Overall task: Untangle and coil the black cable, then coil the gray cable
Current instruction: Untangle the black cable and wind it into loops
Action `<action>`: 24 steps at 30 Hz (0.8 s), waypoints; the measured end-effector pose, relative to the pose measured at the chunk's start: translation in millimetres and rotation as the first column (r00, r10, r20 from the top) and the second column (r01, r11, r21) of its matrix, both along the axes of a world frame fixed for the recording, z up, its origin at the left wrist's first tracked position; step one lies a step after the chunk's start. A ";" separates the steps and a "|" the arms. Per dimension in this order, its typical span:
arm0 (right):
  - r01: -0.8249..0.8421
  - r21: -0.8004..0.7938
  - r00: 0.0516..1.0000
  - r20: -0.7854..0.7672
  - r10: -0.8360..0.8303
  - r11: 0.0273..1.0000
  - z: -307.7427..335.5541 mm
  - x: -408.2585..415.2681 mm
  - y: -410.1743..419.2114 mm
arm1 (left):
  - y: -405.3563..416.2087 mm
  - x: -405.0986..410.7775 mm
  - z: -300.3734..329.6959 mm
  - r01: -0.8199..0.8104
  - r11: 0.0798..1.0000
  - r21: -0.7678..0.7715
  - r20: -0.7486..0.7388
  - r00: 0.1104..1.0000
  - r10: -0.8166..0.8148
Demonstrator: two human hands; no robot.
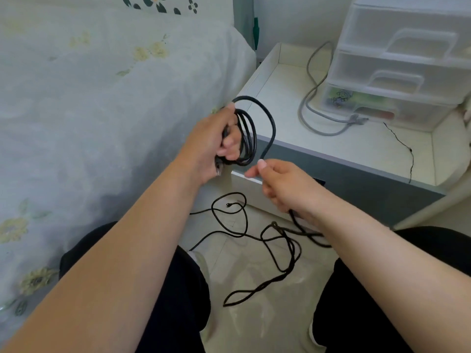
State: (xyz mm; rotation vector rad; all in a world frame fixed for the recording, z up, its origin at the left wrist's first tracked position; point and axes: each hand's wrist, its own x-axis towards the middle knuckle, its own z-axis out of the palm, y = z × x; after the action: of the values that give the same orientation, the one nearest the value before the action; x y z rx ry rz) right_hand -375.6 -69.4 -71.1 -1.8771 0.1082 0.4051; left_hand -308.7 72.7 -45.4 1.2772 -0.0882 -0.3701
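Observation:
My left hand (pixel 212 143) grips several loops of the black cable (pixel 271 118) in front of the bedside table's corner. From that coil the cable arcs up and down into my right hand (pixel 283 184), which pinches it between thumb and fingers. Below my right wrist the rest of the black cable lies in tangled loops on the floor between my knees. The gray cable (pixel 309 98) lies loose on the white tabletop (pixel 367 146), its plug end near the plastic drawers.
A clear plastic drawer unit (pixel 397 62) stands at the back right of the table. A thin black wire (pixel 401 142) trails over the table's front edge. A bed with a floral cover (pixel 102 98) fills the left. Pale floor tiles (pixel 254 289) lie below.

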 end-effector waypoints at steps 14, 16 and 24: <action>-0.109 -0.492 0.965 0.156 0.211 0.864 -34.1 0.0 19.7 | 16.8 -0.1 11.9 -0.093 0.874 -0.476 -0.233 0.972 -0.024; -0.128 -0.494 0.957 0.166 0.238 0.860 -32.8 -2.5 20.3 | 14.7 1.6 11.2 -0.178 0.882 -0.436 -0.244 0.967 0.075; -0.447 -0.580 0.817 0.047 0.575 0.681 -33.5 -23.0 29.2 | 3.7 3.6 11.2 -0.517 0.855 -0.037 0.052 0.854 0.518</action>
State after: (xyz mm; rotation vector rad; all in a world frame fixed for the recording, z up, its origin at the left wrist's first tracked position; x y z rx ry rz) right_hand -398.7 -40.2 -104.5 -2.5129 -0.5407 0.5826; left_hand -305.0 76.4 -34.2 1.2361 0.2022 0.1374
